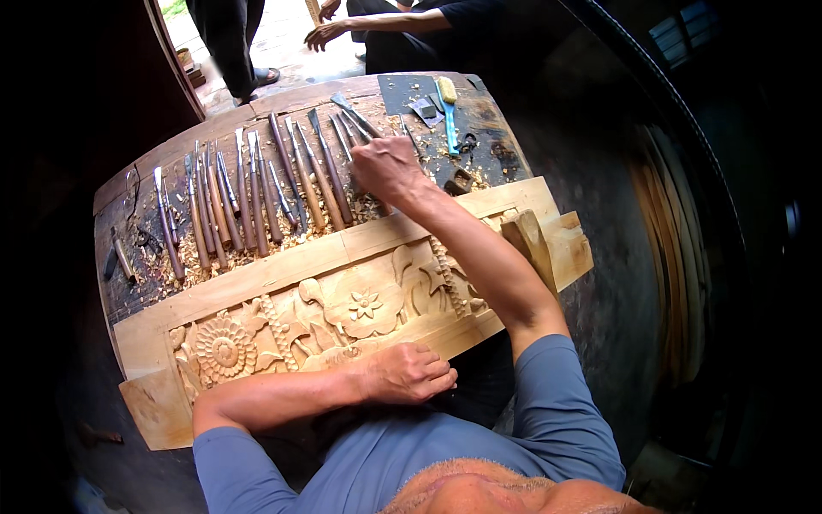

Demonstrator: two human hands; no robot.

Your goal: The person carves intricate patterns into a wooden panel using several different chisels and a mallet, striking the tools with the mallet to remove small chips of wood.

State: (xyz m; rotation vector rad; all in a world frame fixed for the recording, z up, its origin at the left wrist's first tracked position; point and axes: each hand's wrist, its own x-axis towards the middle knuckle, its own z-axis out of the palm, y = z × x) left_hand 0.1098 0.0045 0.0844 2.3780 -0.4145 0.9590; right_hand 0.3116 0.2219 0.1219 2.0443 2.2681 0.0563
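Right hand (390, 167) — at the chisels (332, 182)

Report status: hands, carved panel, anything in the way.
Right hand over chisels, grip hidden. Left hand by near edge of carved panel, fingers curled. Carving face-up; right forearm covers part.

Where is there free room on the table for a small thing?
Two small patches: the strip between the chisels and the far edge of the table, and between the brush head and the right edge. Chisels and shavings crowd the middle.
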